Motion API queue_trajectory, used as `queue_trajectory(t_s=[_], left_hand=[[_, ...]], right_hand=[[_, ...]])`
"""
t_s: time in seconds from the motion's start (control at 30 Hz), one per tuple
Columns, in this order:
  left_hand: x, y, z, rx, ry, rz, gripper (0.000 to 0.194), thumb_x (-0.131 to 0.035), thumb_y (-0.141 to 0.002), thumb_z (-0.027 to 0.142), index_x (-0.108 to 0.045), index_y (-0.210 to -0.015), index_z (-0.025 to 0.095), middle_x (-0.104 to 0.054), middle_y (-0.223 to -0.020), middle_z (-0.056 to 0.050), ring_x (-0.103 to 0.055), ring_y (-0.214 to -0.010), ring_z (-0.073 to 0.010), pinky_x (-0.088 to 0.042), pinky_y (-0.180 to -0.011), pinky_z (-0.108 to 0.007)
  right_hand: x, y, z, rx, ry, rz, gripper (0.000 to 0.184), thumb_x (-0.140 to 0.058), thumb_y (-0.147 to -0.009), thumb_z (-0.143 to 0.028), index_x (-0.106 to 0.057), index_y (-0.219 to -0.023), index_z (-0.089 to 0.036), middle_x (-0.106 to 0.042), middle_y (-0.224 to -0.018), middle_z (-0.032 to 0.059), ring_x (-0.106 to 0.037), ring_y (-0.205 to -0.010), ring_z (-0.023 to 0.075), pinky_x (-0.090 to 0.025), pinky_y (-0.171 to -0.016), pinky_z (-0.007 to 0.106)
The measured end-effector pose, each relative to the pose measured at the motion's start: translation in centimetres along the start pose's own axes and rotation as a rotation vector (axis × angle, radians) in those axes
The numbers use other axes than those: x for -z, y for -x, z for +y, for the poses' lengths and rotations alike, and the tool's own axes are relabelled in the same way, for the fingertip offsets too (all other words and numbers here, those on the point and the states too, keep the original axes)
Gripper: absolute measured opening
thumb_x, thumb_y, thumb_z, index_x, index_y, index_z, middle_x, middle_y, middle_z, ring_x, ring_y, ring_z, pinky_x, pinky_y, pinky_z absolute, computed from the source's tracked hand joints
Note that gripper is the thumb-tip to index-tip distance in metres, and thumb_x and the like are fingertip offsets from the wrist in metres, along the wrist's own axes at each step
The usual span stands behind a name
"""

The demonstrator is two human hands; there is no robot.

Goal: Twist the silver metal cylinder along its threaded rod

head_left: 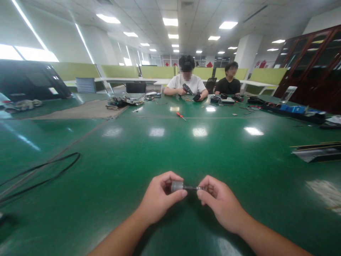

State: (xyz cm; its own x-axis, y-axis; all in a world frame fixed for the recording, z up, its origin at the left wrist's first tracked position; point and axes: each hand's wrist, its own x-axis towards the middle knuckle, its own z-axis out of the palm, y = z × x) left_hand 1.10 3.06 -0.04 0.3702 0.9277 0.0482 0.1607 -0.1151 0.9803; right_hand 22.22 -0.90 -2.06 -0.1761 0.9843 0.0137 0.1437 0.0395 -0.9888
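My left hand is closed around a small grey metal cylinder, held between thumb and fingers just above the green table. A thin dark shaft sticks out of the cylinder to the right. My right hand pinches the far end of that shaft with its fingertips. Both hands meet near the table's front edge, low in the head view.
A black cable loops across the table at left. A red-handled screwdriver lies further back. Two seated people work with tools at the far side. Flat dark parts lie at right; a black case stands far left.
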Motion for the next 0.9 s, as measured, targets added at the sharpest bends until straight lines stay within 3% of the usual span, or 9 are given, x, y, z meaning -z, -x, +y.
queue_trajectory(t_s=[0.9], left_hand=[[-0.03, 0.06, 0.22, 0.009, 0.026, 0.032, 0.031, -0.082, -0.070, 0.032, -0.066, -0.089, 0.013, -0.059, -0.068, 0.001, -0.052, -0.061, -0.0129, -0.037, -0.058, -0.023]], right_hand=[[0.06, -0.16, -0.29, -0.033, -0.062, 0.006, 0.013, -0.061, -0.088, -0.029, -0.056, -0.081, -0.019, -0.057, -0.066, -0.0029, -0.055, -0.064, 0.0147, -0.041, -0.065, 0.028]])
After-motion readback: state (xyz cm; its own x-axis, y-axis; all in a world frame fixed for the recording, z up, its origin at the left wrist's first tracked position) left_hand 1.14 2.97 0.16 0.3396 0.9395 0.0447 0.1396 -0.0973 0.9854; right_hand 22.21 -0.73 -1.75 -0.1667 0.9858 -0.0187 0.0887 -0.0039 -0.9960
